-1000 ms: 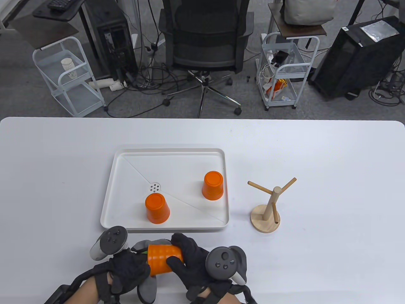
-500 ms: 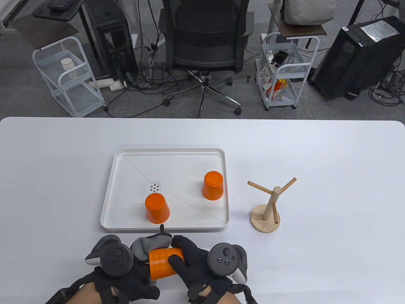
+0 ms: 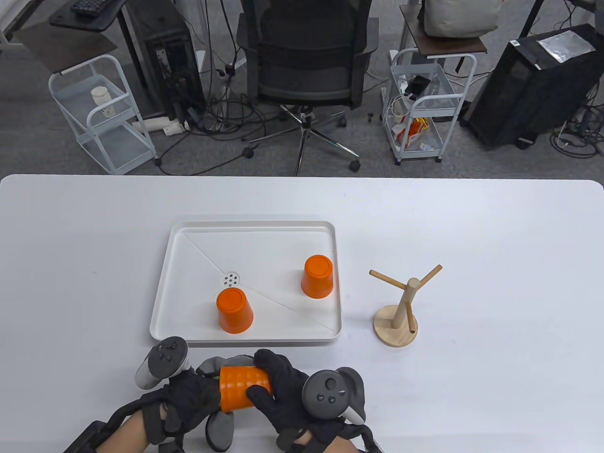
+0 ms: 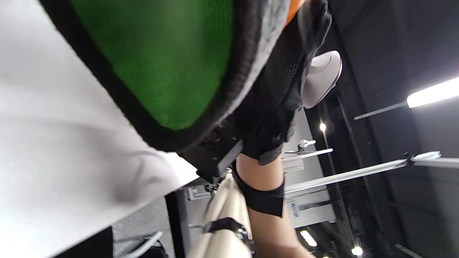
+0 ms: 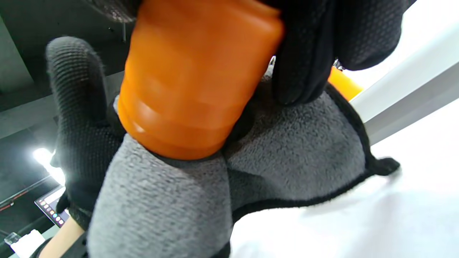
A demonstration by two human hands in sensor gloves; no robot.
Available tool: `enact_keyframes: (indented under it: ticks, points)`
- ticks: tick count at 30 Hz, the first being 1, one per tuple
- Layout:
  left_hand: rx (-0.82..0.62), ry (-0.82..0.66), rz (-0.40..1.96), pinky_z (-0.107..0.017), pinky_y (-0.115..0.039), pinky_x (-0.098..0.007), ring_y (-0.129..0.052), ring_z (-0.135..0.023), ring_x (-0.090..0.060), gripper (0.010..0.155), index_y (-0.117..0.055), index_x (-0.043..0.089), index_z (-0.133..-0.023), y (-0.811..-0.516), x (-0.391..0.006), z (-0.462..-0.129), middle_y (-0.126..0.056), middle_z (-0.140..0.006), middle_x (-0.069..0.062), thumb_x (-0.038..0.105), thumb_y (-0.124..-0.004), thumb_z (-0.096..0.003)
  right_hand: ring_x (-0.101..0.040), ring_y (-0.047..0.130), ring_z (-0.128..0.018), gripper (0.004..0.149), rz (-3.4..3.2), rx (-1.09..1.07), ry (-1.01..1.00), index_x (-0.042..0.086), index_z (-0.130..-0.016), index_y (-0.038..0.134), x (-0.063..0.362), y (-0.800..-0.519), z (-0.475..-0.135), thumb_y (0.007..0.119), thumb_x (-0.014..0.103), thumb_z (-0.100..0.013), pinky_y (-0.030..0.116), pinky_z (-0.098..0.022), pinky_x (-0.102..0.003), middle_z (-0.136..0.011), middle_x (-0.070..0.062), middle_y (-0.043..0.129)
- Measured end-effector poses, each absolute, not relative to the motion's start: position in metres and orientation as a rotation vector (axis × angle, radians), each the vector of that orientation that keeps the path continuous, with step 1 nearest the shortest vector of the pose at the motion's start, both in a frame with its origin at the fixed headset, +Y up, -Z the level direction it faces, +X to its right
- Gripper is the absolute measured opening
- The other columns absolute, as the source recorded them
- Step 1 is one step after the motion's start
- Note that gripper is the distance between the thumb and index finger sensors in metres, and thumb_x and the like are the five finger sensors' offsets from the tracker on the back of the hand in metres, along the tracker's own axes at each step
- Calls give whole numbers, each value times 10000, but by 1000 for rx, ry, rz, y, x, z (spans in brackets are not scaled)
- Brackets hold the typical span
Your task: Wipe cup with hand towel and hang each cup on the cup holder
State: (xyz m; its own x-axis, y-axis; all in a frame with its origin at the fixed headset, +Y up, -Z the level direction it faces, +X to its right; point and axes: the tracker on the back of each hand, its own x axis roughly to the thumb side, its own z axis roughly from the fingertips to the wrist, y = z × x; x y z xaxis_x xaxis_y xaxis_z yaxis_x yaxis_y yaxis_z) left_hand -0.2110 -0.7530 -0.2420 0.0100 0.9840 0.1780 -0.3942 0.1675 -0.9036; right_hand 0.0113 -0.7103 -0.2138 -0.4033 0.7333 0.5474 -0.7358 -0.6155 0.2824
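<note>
An orange cup (image 3: 241,387) lies on its side above the table's near edge, and my right hand (image 3: 271,384) grips its body. My left hand (image 3: 191,401) holds the grey hand towel (image 3: 219,427) against the cup's open end. In the right wrist view the cup (image 5: 193,79) presses into the towel (image 5: 287,157), with my right fingers (image 5: 308,53) over the cup. The towel's green side (image 4: 161,53) fills the left wrist view. Two more orange cups (image 3: 234,311) (image 3: 317,276) stand upside down in the white tray (image 3: 250,226). The wooden cup holder (image 3: 401,306) stands bare to the tray's right.
The tray has a small drain (image 3: 230,280) at its middle. Beyond the table's far edge are an office chair (image 3: 304,61), two white carts (image 3: 101,113) (image 3: 420,108) and computer towers on the floor.
My left hand twisted over with the towel against the cup's mouth half a second ago, then rolled back. The towel flap swung above the cup and now hangs below again. The cup stayed put.
</note>
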Motion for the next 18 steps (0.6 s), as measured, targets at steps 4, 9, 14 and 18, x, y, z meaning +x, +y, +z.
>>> enact_keyframes:
  ticks: [4, 9, 14, 18]
  points:
    - [-835, -1012, 1347, -669, -306, -728, -258, -1035, -532, 951, -515, 223, -1116, -758, -211, -244, -474, -1218, 12, 829, -362, -399, -397, 941, -637, 743, 2096, 822, -26, 53, -1013, 344, 11, -710, -214, 596, 542, -513, 748, -582, -600, -956, -267, 644]
    - [-756, -998, 1229, -689, -260, -730, -236, -1051, -524, 926, -528, 227, -1107, -748, -211, -241, -505, -1205, 6, 808, -459, -389, -379, 982, -581, 750, 2070, 782, 3, 31, -1005, 374, 12, -711, -215, 597, 548, -510, 791, -541, -582, -918, -279, 691]
    - [-641, -1021, 993, -715, -184, -727, -168, -1076, -491, 890, -518, 259, -1101, -733, -209, -233, -467, -1215, 50, 774, -540, -376, -347, 1019, -500, 751, 2024, 727, 61, 9, -991, 426, 13, -714, -217, 578, 563, -508, 834, -488, -559, -867, -284, 751]
    - [-552, -1040, 809, -728, -167, -722, -144, -1088, -472, 867, -501, 291, -1097, -725, -207, -227, -439, -1221, 92, 763, -571, -373, -336, 1028, -463, 753, 2006, 703, 95, 1, -985, 453, 14, -716, -218, 573, 571, -507, 848, -464, -552, -840, -288, 776]
